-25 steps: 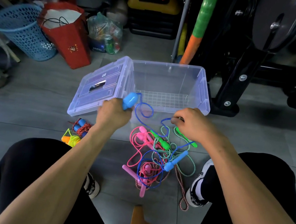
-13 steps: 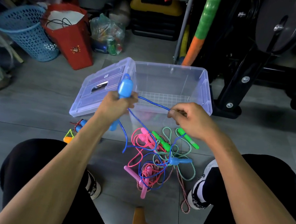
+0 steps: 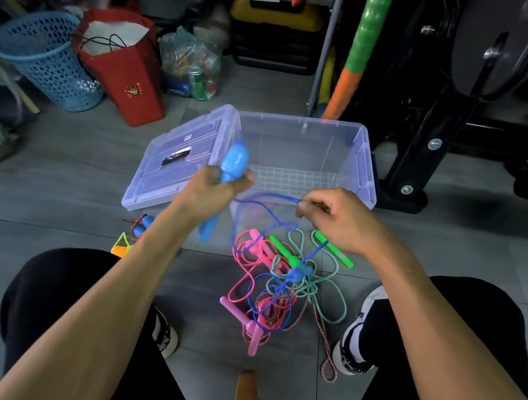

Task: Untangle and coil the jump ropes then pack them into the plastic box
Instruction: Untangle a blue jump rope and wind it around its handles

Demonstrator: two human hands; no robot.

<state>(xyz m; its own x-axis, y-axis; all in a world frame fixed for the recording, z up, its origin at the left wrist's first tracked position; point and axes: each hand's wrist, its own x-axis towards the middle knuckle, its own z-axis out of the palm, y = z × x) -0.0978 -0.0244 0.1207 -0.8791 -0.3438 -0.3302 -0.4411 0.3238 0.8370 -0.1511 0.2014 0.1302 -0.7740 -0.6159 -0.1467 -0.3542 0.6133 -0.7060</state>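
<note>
Left hand: one, curled round one blue handle. Right hand: one, pinching the blue cord. Plastic box: one, open, on the floor beyond the hands; lid: one, leaning at its left edge. Rope tangle: one heap on the floor just before the box; pink, green, blue and braided cords; two green handles and two pink handles counted.

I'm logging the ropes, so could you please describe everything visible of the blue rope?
The blue rope is a thin, glossy cord with light-blue plastic handles. The left hand grips one handle upright; the right hand pinches the cord. From there it drops into the tangle on the floor, where its other handle lies.
</note>
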